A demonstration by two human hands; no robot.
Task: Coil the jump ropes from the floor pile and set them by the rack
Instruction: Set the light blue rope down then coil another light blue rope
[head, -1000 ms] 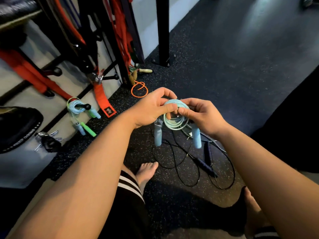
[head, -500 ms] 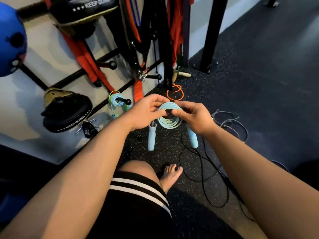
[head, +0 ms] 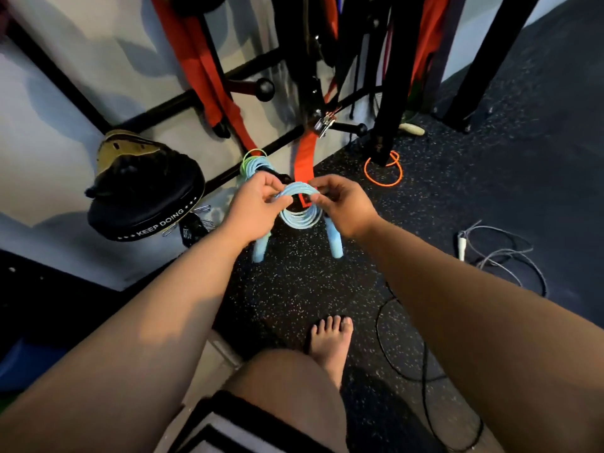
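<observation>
A light blue jump rope (head: pixel 300 218) is wound into a small coil, held up in front of the black wall rack (head: pixel 389 93). My left hand (head: pixel 258 207) pinches the coil's left side and my right hand (head: pixel 343 206) pinches its right side. Its two blue handles hang down below my hands. A coiled blue and green rope (head: pixel 253 165) hangs on a rack peg just behind my left hand. A black rope (head: pixel 421 364) lies loose on the floor at the right, and a grey rope (head: pixel 503 253) lies tangled farther right.
An orange rope loop (head: pixel 382 173) lies by the rack's foot. A black "KEEP DOING" pad (head: pixel 143 197) hangs at the left, with red straps (head: pixel 209 83) above. My bare foot (head: pixel 331 341) and knee are on the speckled rubber floor (head: pixel 294 289).
Both hands have carried the blue coil forward and closer to the rack. The view has swung left, so the loose ropes on the floor now lie farther right.
</observation>
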